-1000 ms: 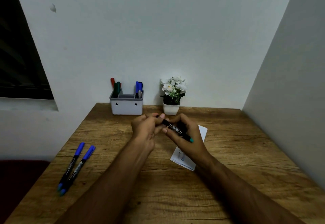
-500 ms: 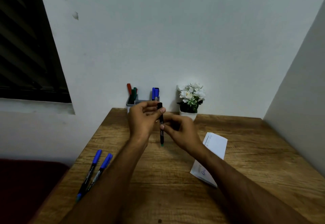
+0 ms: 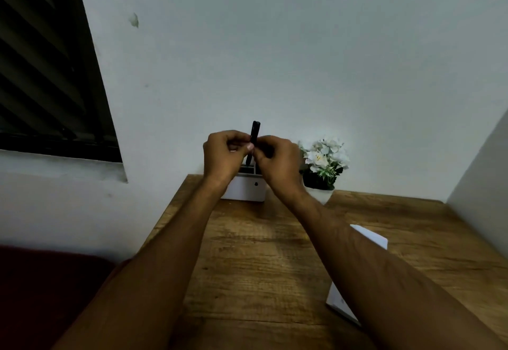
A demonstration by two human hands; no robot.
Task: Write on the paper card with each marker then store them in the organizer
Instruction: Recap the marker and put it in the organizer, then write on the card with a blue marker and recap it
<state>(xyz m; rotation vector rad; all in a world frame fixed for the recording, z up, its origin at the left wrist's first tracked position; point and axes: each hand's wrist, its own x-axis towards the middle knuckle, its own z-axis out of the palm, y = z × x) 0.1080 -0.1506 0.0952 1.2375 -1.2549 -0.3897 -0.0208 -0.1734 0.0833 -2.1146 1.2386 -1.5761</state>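
Observation:
A black marker stands upright between both hands, right above the white organizer at the back of the wooden desk. My left hand pinches the marker from the left and my right hand pinches it from the right. The marker's lower end reaches down toward the organizer's top. My hands hide most of the organizer and whatever stands in it. The white paper card lies on the desk at the right, partly under my right forearm.
A small white pot with white flowers stands just right of the organizer. A white wall runs behind the desk and another closes the right side. A dark louvred window is at the left. The desk's left edge drops to a dark red surface.
Both hands carried the marker up and back, from above the desk's middle to over the organizer. The marker turned upright. The view shifted, so the two blue markers at the left are out of sight.

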